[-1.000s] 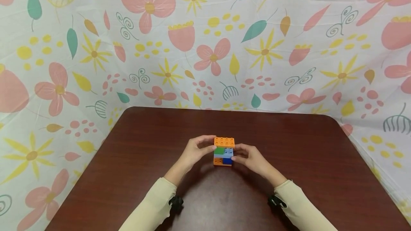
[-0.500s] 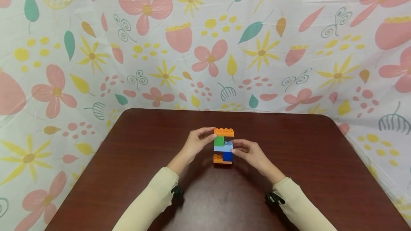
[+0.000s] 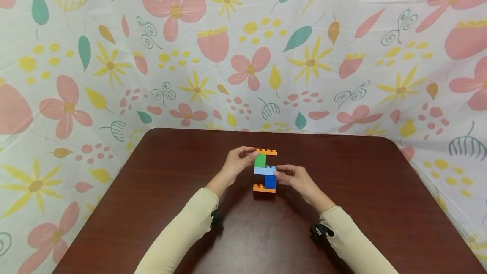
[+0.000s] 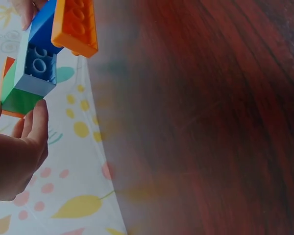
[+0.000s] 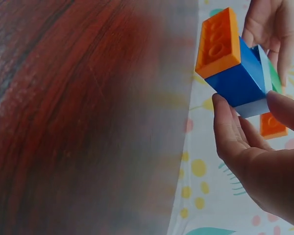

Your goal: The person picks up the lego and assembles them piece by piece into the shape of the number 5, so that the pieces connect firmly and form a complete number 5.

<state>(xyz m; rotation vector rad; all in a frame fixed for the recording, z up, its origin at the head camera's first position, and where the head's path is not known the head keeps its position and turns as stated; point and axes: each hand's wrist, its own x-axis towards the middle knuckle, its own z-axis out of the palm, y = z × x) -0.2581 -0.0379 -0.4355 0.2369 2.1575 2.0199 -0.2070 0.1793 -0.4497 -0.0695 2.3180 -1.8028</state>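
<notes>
An S-shaped stack of toy building bricks (image 3: 265,171) is held off the table between both hands. From the top down come an orange brick (image 3: 266,152), a green brick (image 3: 260,160) on the left, a light blue brick (image 3: 262,171), a dark blue brick (image 3: 270,182) on the right, and an orange brick (image 3: 264,188) at the bottom. My left hand (image 3: 237,164) pinches the upper left end, thumb and fingers at the green brick (image 4: 24,101). With thumb and fingertips, my right hand (image 5: 259,156) grips the right end of the light blue brick (image 5: 251,106).
A dark brown wooden table (image 3: 182,155) lies under the hands. Behind it hangs a white cloth (image 3: 243,96) with flowers and leaves. Black straps (image 3: 321,231) sit at the wrists.
The brick stack has risen and tipped so its side faces the head camera; the studded top of the upper orange brick shows less. Both hands keep their hold.
</notes>
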